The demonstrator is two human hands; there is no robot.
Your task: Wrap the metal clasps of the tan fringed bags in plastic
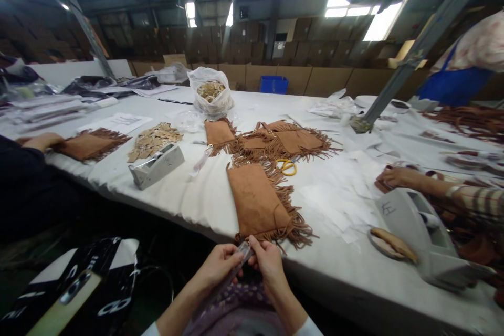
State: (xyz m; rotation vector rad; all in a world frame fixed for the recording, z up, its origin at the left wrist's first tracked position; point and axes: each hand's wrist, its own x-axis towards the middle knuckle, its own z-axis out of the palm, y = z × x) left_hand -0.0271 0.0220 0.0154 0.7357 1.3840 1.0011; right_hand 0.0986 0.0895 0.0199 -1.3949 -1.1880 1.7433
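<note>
1. Left hand (222, 262): thumb and fingers closed in a narrow pinch on a clear plastic sleeve (244, 252). Contents blurred; a gold-toned bit shows near the upper end.
2. Right hand (268, 262): also narrow, thumb and fingertips gathered at the sleeve's upper end, close to the left fingertips. Exact finger contact partly hidden.
3. Handling note: best to let the left hand steady the sleeve while the right makes the fine adjustments. A light pinch should avoid creasing or tearing the film.
4. Brown fringed bag (258, 197): flat on the white-covered desk (197, 197), just beyond both hands, near corner by the edge. Whether the sleeve is joined to it cannot be told.
5. Judgement: small moves near that corner would limit pulling on the bag; the fringe on its right side is best held clear of the fingers.
6. Yellow-handled scissors (289, 167): beside the bag's far end, close to the fringe. Care advised if the bag is turned.
7. Farther out: more fringed bags (301, 140) in a group; tape dispenser (157, 165) to the left, beside a heap of tan pieces (153, 142).
</note>
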